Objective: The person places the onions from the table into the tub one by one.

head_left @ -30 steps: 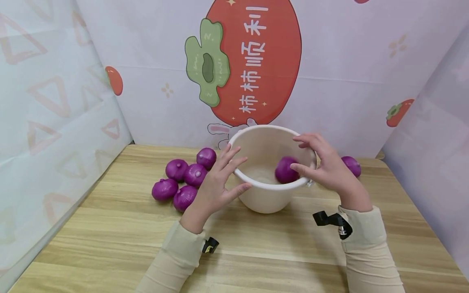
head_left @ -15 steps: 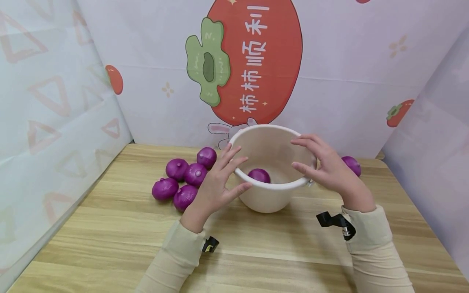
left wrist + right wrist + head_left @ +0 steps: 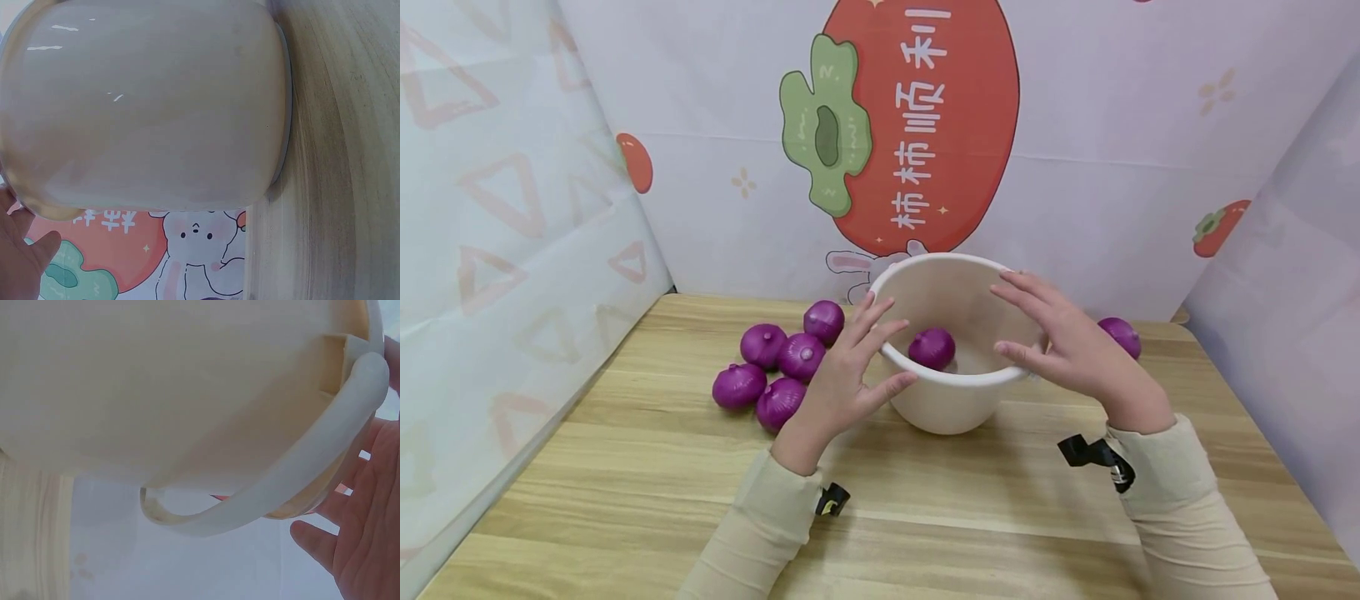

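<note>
A cream bucket (image 3: 951,408) stands upright on the wooden table, with one purple onion (image 3: 932,348) lying inside it. My left hand (image 3: 846,375) is at the bucket's left rim, fingers spread and holding nothing. Over the right rim my right hand (image 3: 1067,346) hovers with fingers extended and nothing in it. In the right wrist view the bucket's pale handle (image 3: 300,462) hangs down along its outer side, near the right hand's fingers (image 3: 315,540). The left wrist view is mostly filled by the bucket's smooth wall (image 3: 150,106).
Several purple onions (image 3: 801,357) are clustered left of the bucket, partly behind the left forearm. Another onion (image 3: 1122,337) sits to the right, behind the right hand. A printed cloth backdrop (image 3: 1097,108) rises at the table's (image 3: 940,533) back edge, with side panels left and right.
The onion has gone from beside the right hand's thumb down into the bucket and rolled left. The right hand has shifted slightly right; the left hand stays in place.
</note>
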A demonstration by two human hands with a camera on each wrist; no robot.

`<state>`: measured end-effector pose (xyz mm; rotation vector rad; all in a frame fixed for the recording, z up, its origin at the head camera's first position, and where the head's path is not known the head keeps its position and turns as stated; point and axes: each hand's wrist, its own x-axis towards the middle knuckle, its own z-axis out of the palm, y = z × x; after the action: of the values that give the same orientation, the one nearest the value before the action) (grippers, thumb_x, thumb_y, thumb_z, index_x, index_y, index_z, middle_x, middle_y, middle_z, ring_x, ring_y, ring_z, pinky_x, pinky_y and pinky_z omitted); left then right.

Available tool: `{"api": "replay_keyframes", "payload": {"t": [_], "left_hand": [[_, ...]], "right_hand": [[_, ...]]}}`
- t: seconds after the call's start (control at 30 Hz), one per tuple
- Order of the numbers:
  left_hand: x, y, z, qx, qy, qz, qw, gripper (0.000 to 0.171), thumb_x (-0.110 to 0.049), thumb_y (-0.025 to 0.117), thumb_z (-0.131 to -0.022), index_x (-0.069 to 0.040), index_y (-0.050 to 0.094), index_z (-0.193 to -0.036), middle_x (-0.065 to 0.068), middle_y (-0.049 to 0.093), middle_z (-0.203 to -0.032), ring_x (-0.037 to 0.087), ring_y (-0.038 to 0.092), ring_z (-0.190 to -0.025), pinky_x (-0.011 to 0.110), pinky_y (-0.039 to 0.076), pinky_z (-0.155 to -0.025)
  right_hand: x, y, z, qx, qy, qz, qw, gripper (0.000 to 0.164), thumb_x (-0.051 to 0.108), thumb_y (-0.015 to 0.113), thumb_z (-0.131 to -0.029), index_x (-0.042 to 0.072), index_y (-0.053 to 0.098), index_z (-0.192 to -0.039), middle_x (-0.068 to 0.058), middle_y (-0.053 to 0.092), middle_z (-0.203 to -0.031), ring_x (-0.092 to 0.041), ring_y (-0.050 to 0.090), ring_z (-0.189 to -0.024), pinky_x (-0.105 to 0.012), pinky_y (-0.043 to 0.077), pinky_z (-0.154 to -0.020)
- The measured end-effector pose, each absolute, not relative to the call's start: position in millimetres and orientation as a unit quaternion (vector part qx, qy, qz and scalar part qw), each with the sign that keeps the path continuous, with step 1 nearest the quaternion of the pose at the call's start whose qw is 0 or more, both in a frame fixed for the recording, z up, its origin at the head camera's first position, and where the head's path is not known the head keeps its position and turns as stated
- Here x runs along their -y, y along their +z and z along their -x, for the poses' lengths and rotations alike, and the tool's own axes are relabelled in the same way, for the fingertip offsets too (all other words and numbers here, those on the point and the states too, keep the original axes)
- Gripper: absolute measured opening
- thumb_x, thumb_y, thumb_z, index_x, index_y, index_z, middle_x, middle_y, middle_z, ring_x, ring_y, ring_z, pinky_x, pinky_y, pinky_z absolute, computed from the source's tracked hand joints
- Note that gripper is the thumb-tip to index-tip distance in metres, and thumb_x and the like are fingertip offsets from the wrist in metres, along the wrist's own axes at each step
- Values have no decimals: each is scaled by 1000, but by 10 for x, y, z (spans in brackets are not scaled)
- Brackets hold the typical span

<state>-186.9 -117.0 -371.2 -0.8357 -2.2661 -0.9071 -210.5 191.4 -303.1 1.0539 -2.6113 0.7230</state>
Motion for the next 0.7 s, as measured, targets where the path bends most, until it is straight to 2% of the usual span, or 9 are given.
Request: {"api": "replay_keyframes", "payload": {"t": [0.03, 0.1, 0.13, 0.23, 0.4, 0.7], "left_hand": [[1169, -3711, 1870, 844, -338, 311, 277, 77, -74, 42, -90, -13, 59, -134, 11, 44, -154, 28, 21, -154, 58, 33, -117], [1165, -3707, 1870, 843, -338, 311, 279, 77, -74, 42, -91, -13, 59, -134, 11, 45, -154, 29, 21, -154, 58, 33, -117], [1164, -3706, 1870, 843, -337, 311, 279, 77, -74, 42, -91, -13, 59, -133, 11, 45, -154, 29, 21, -154, 58, 33, -117], [1162, -3705, 1870, 843, -337, 311, 280, 77, -74, 42, -91, -13, 59, -134, 11, 44, -154, 29, 22, -154, 58, 32, -117], [1163, -3700, 1874, 843, -338, 311, 279, 76, -74, 42, -91, -15, 58, -136, 10, 43, -155, 28, 21, -154, 57, 32, -117], [1171, -3701, 1866, 848, -331, 309, 274, 77, -75, 40, -91, -17, 56, -139, 9, 41, -157, 30, 22, -154, 59, 33, -116]], "right_hand": [[-1916, -3028, 2101, 893, 242, -361, 115, 70, 27, 74, -89, 17, 42, -151, -10, 33, -161, -33, 26, -150, -56, 49, -100], [-1918, -3023, 2094, 894, 234, -366, 110, 72, 29, 73, -89, 17, 41, -152, -11, 32, -162, -37, 20, -153, -68, 35, -109], [-1919, -3023, 2093, 894, 229, -368, 108, 72, 30, 72, -90, 18, 39, -153, -11, 31, -162, -37, 18, -153, -70, 32, -110], [-1912, -3017, 2086, 898, 211, -371, 105, 74, 34, 70, -91, 20, 35, -155, -10, 27, -164, -38, 15, -154, -69, 28, -113], [-1897, -3004, 2060, 913, 169, -357, 105, 77, 42, 67, -92, 25, 29, -157, -8, 19, -167, -38, 8, -155, -67, 29, -113], [-1878, -2973, 1996, 933, 125, -324, 89, 87, 54, 69, -86, 39, 22, -157, -1, 7, -169, -37, 2, -156, -75, 20, -113]]}}
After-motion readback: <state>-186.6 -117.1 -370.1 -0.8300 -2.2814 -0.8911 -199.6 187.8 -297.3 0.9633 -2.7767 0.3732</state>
